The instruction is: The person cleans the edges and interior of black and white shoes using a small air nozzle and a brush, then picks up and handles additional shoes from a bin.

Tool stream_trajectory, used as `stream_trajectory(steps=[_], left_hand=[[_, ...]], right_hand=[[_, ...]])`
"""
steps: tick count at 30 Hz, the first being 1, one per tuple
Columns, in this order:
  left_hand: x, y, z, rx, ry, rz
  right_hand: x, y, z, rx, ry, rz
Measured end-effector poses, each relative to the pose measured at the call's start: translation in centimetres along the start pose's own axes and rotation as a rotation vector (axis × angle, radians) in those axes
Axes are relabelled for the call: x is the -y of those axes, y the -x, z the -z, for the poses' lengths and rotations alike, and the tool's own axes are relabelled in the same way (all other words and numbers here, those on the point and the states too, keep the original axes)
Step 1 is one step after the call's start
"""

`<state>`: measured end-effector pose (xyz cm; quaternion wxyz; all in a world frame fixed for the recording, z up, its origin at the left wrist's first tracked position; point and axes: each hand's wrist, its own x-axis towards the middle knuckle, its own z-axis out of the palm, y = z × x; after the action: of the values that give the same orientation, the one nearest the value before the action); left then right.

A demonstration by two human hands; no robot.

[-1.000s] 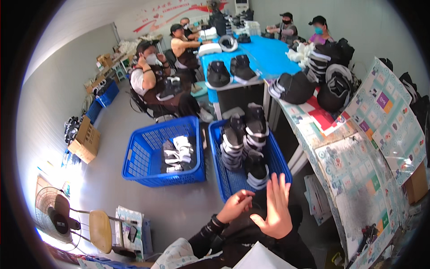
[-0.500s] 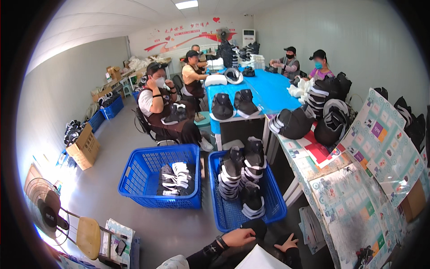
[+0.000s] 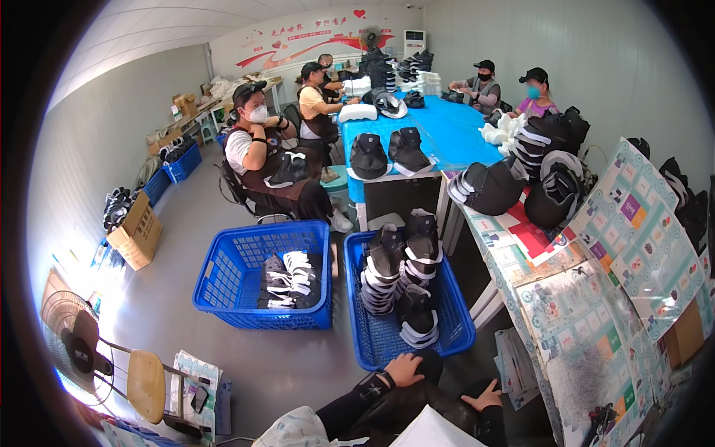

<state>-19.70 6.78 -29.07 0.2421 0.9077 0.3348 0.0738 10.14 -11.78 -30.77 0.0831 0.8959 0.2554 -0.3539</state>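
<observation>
My left hand [image 3: 404, 369] is low at the bottom of the view, just in front of the blue basket [image 3: 454, 344] full of stacked black-and-white caps [image 3: 406, 272]. Its fingers curl around a black cap [image 3: 432, 365] close to the basket's front rim. My right hand [image 3: 485, 396] lies lower and to the right, fingers spread flat on dark fabric over my lap, holding nothing. A white sheet [image 3: 439, 432] sits between my forearms at the lower edge.
A second blue basket [image 3: 246, 257] with caps stands to the left. A table [image 3: 596, 328] with printed covers runs along the right, black caps piled on it. Several masked people sit round a blue table [image 3: 447, 130] behind. A fan [image 3: 74, 346] and stool [image 3: 145, 384] stand at the lower left.
Both hands have dropped from in front of the basket to the bottom of the view. The right hand has come off the black cap and now rests on my lap.
</observation>
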Motion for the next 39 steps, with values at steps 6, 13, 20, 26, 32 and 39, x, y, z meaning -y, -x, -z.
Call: stream_trajectory(steps=[6, 13, 20, 26, 32, 39], left_hand=[[0.4, -4.1, -6.7, 0.205, -0.056, 0.435], [-0.5, -6.4, -4.9, 0.392, -0.093, 0.474], [-0.2, -6.2, -5.0, 0.374, -0.077, 0.472], [-0.3, -5.7, -5.3, 0.325, -0.109, 0.465], [0.2, -5.4, -5.2, 0.35, -0.079, 0.477], [-0.4, -6.1, -4.7, 0.328, -0.082, 0.465]], right_hand=[[2.8, -1.0, -1.2, -0.014, 0.062, 0.069], [5.6, -0.9, -1.7, -0.025, 0.147, 0.08], [6.1, -0.9, -1.4, -0.04, 0.141, 0.087], [6.0, -1.1, -1.5, -0.022, 0.171, 0.084], [6.0, -0.7, -1.7, -0.001, 0.158, 0.09], [5.7, -1.0, -1.3, -0.038, 0.149, 0.089]])
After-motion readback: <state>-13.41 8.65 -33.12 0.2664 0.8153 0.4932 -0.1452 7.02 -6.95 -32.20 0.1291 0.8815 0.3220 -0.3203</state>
